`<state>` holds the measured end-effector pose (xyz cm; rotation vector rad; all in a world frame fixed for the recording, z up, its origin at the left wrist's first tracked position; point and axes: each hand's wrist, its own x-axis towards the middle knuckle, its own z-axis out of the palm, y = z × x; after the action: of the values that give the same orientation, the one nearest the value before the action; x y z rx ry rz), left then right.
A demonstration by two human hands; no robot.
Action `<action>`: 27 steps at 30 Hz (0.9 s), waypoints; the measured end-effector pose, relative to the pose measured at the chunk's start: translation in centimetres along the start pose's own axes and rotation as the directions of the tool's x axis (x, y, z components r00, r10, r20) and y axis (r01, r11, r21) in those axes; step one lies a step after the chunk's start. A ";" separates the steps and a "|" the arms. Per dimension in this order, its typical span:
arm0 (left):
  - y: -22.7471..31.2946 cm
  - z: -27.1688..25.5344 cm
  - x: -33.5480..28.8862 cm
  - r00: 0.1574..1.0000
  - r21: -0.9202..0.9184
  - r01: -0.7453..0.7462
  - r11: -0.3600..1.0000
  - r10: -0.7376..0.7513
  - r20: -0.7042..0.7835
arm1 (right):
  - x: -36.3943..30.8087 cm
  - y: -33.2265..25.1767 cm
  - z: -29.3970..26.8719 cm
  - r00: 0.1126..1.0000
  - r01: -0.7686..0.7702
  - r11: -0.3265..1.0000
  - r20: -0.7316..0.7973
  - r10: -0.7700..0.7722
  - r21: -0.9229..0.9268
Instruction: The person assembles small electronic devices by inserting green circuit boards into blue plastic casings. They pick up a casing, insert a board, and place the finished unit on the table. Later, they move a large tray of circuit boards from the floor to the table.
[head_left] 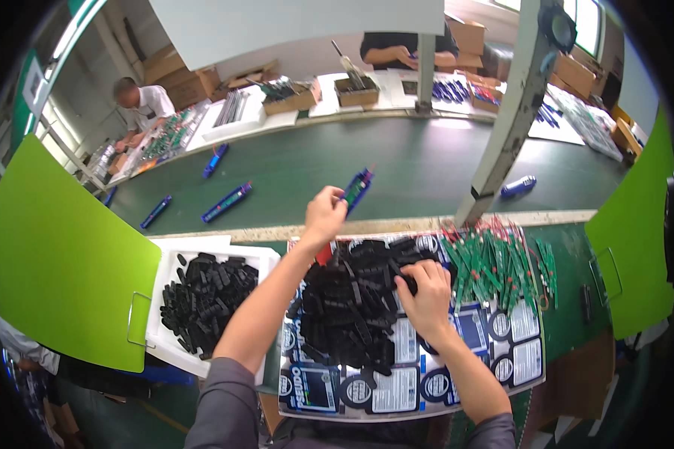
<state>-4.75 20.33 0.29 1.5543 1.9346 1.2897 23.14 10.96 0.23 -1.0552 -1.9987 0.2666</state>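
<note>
My left hand (326, 215) reaches over the near edge of the green belt. It grips a slim blue casing (357, 188) with a green circuit board showing inside and a reddish tip at its far end. My right hand (428, 298) is at the right side of a heap of black plastic pieces (348, 307). Its thumb and fingers close on one black piece (409, 283), mostly hidden by the fingers. The heap lies on a printed sheet (397, 385) in front of me. Just right of that hand lies a pile of green circuit boards (494, 266) with red wires.
A white bin (271, 262) of small black parts stands left. Several blue casings (227, 202) lie along the green belt (292, 161). A metal post (505, 120) rises at right. Lime-green panels (67, 254) flank both sides. Two people work across the belt.
</note>
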 end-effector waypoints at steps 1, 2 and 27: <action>-0.6 0.7 0.7 1.000 0.043 0.000 0.999 0.000 -0.016 | 0.0 -0.2 0.0 1.000 -0.023 0.999 -0.004 0.023 0.035; -0.7 1.7 1.4 1.000 0.067 0.005 0.998 -0.005 -0.001 | -0.1 -0.2 -0.6 0.999 -0.018 0.998 -0.037 0.020 0.065; 7.5 10.8 7.0 0.849 0.230 -0.528 0.818 0.499 0.174 | -1.0 0.7 -0.4 0.995 0.092 0.974 -0.058 -0.082 0.205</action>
<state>5.20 31.23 2.48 2.3594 1.7366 1.1206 24.16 10.53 -0.47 -0.8324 -1.9204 0.3899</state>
